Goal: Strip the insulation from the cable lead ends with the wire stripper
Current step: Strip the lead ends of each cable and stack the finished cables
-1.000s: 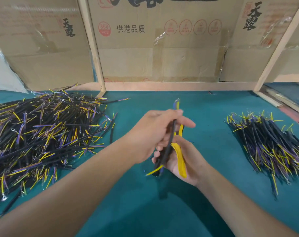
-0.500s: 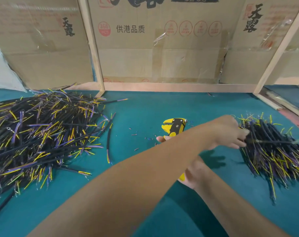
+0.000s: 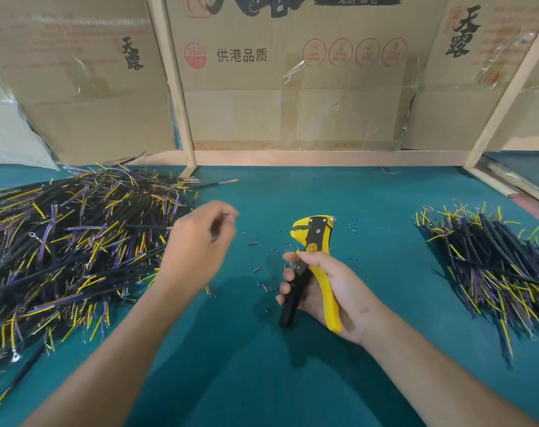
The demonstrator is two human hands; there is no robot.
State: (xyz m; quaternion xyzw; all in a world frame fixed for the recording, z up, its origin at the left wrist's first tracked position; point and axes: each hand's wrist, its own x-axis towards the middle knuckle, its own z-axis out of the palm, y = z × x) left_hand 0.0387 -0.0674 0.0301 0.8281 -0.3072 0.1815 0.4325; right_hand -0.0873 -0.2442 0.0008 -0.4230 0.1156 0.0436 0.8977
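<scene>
The cardboard boxes [image 3: 292, 97] read "供港品质", "天露" and "360".

Yellow-and-black wire stripper [image 3: 316, 266], teal table mat [image 3: 385, 211], black cables with yellow and purple leads in the left pile [image 3: 77, 251] and right pile [image 3: 493, 263], brown cardboard boxes [image 3: 292, 87] with black and red print

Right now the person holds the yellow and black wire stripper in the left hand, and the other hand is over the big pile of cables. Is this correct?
Not quite. The head view shows the wire stripper held in the right hand, not the left. The free hand is the left hand, at the edge of the big pile of cables.
</scene>
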